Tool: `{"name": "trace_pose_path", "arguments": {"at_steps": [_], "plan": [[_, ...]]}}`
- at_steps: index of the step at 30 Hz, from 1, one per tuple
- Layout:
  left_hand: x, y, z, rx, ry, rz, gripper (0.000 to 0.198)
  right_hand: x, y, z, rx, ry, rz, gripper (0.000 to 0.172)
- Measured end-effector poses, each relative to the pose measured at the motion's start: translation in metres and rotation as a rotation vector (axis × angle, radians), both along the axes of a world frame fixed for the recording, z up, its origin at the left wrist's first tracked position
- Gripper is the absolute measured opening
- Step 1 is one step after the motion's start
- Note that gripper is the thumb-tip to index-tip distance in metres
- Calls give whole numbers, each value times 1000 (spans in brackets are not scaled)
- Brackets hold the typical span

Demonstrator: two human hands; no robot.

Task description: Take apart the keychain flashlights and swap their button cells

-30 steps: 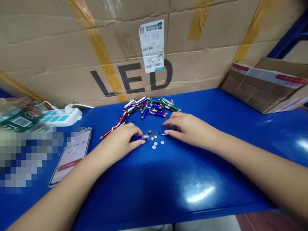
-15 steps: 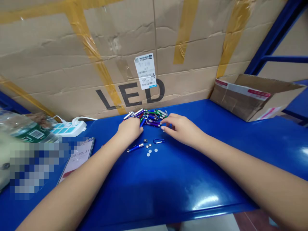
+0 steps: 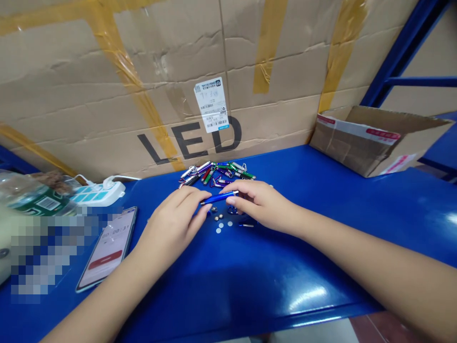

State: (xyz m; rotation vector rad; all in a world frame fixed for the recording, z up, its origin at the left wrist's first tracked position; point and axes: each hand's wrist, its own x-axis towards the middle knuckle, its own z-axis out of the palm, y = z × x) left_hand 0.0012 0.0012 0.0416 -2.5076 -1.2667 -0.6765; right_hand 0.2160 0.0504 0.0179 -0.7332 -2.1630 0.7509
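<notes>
Here I see my left hand (image 3: 174,216) and right hand (image 3: 257,202) holding a blue flashlight (image 3: 218,197) between them, above the blue desk (image 3: 250,281); each hand's fingers pinch one end. Small button cells (image 3: 220,225) lie just beneath it. A heap of keychain flashlights (image 3: 216,172) sits just behind; a phone (image 3: 107,247) lies left.

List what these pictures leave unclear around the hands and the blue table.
Head view only:
- Blue flashlight: both ends covered by the left hand and right hand.
- Shipping label: print too small.
- Area beside the phone: pixelated.
- Bottle: cut off at the left edge.
</notes>
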Motion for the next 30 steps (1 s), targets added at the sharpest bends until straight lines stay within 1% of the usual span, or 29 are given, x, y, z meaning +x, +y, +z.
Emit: {"name": "trace_pose_path", "arguments": {"at_steps": [3,7,10,12,14,17,20,23,24,25,26,27,28,29,30], "plan": [[-3,0,-3,18,-79,-24,22,-1,-4,4,-37,26,-11,20],[-6,0,-5,-13,-22,-38,21,-2,-7,6,-99,-3,20,17],[-6,0,-7,19,29,-57,22,-3,-7,5,-128,-32,52,19],[-5,0,-8,39,48,-85,24,-4,-7,4,-83,-72,68,22],[-5,1,-7,-11,31,-101,27,-4,-6,3,23,-145,79,21],[-3,1,-4,-204,-74,-66,31,-3,-5,1,198,-287,68,23],[0,1,-5,-426,-262,14,38,-2,-7,0,394,-408,-5,37],[3,2,-11,-773,-569,49,45,-1,-9,-1,656,-484,-63,51],[4,2,-13,-892,-661,56,47,-1,-10,-1,724,-495,-72,53],[4,2,-14,-976,-720,64,48,0,-10,0,767,-501,-82,54],[3,3,-14,-993,-715,76,49,0,-10,0,779,-502,-95,55],[2,2,-13,-933,-664,90,49,-1,-11,1,755,-499,-116,55],[1,2,-11,-815,-576,80,46,-1,-11,2,695,-486,-131,53],[-1,2,-9,-675,-481,53,38,-2,-10,3,602,-468,-127,51],[-3,1,-7,-573,-403,17,29,-3,-10,4,493,-443,-101,48]]}}
